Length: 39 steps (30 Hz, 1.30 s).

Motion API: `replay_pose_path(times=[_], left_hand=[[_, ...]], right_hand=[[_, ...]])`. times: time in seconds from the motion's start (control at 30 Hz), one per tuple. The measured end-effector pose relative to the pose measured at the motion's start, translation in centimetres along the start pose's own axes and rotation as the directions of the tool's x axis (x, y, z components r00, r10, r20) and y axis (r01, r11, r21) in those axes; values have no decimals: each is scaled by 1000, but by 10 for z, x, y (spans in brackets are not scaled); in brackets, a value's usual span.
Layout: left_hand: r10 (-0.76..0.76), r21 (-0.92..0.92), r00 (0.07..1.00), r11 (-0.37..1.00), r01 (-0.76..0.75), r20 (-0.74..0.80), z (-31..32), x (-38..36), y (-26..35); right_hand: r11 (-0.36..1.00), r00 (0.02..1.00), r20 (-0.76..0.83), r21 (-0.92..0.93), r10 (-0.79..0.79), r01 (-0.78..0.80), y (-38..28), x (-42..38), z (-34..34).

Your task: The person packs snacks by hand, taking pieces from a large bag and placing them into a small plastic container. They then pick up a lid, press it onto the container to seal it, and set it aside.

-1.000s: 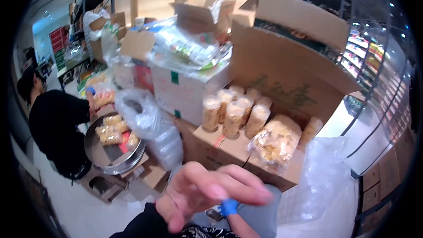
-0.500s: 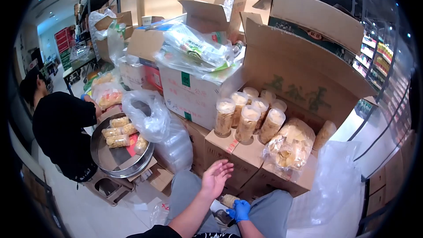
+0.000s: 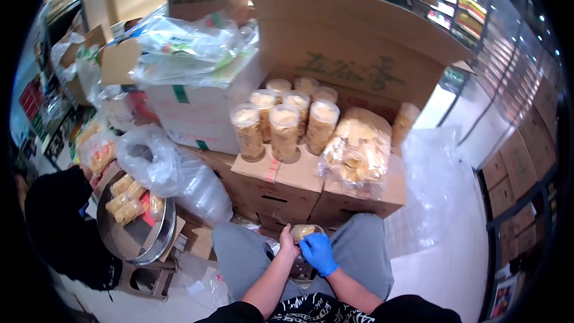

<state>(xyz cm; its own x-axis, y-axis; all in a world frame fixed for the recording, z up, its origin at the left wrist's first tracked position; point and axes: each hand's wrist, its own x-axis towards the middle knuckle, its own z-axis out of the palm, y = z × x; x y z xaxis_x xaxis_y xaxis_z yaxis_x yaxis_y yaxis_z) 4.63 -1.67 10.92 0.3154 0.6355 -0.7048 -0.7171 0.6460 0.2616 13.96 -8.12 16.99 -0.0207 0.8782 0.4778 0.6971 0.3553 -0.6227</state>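
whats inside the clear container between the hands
Pale yellowish pieces show inside the clear container; part of it is covered by the blue-gloved right hand, so what lies there can't be seen.

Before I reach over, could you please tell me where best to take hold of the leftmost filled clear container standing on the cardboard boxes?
I'd wrap the fingers around the mid-height wall of the leftmost container, coming from the near side: it stands upright, its round wall faces that way unobstructed, and other containers stand to its right and behind.
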Motion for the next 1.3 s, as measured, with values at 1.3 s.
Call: replay_pose_path(times=[1.3], left_hand=[[117,-366,993,925,-102,20,9,-7,-1]], right_hand=[[597,963,182,-756,-200,267,15,193,-125]])
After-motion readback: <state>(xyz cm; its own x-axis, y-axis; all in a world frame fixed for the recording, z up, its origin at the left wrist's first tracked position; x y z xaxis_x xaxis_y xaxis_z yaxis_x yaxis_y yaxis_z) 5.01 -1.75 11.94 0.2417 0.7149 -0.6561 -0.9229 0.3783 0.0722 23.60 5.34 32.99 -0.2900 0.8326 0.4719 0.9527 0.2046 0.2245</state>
